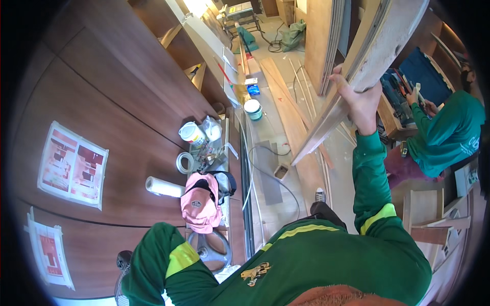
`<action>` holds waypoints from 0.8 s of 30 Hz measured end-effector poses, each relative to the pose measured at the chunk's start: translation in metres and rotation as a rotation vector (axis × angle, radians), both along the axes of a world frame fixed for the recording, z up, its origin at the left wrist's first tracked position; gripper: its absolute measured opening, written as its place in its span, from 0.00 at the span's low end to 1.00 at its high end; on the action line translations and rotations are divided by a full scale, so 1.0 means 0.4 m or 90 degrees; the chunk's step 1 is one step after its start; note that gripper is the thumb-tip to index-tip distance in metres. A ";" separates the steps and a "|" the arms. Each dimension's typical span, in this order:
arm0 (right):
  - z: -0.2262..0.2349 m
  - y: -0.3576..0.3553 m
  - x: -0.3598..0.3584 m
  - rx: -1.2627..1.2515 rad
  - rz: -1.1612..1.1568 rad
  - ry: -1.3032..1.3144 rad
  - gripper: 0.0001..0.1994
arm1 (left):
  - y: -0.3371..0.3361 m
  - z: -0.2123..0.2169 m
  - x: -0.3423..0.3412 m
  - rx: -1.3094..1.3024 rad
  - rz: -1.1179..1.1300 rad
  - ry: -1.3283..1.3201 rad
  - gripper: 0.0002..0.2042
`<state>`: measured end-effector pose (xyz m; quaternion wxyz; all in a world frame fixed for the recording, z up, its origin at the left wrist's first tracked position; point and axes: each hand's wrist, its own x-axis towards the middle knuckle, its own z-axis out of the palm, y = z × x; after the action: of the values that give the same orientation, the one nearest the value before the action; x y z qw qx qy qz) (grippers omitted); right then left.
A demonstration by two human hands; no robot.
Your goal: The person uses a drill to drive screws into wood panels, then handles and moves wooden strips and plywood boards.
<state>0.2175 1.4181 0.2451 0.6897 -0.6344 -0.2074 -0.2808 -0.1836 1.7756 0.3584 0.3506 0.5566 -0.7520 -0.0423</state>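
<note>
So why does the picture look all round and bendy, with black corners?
Head view: a fisheye lens curves straight edges near the rim, like the wooden board in the right hand; the corners go black; bright glare washes out the top by the floor.

We are in a carpentry workshop, or a room being fitted out with woodwork. Large dark wood panels (117, 92) fill our left side, with printed paper sheets (73, 164) taped to them. Long boards (288, 112) and thin wooden strips lie along the dusty floor (270, 41), crossed by power cables (265, 173). A narrow worktop (230, 204) carries white tubs (192, 133), a roll of tape (185, 163), a paper roll (164, 187) and a pink cap (200, 203). Further off stands a bench machine (240, 13) on legs. On our right, a person in a green shirt (446, 135) works beside an open blue tool case (423, 76) holding power tools.
</note>
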 end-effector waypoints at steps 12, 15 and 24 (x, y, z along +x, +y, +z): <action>-0.034 0.027 -0.138 0.005 -0.003 -0.021 0.15 | -0.044 -0.055 0.222 -0.091 -0.310 0.246 0.21; -0.039 0.006 -0.164 0.006 -0.060 -0.036 0.13 | -0.176 -0.310 0.376 -0.394 0.078 0.480 0.30; -0.065 0.031 -0.342 0.031 -0.013 -0.002 0.11 | -0.542 -0.535 0.712 -0.284 0.582 0.230 0.56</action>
<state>0.0807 1.4306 0.2190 0.7015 -0.6191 -0.1951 -0.2940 0.1013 1.5587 0.1443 0.5667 0.7232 -0.3515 0.1800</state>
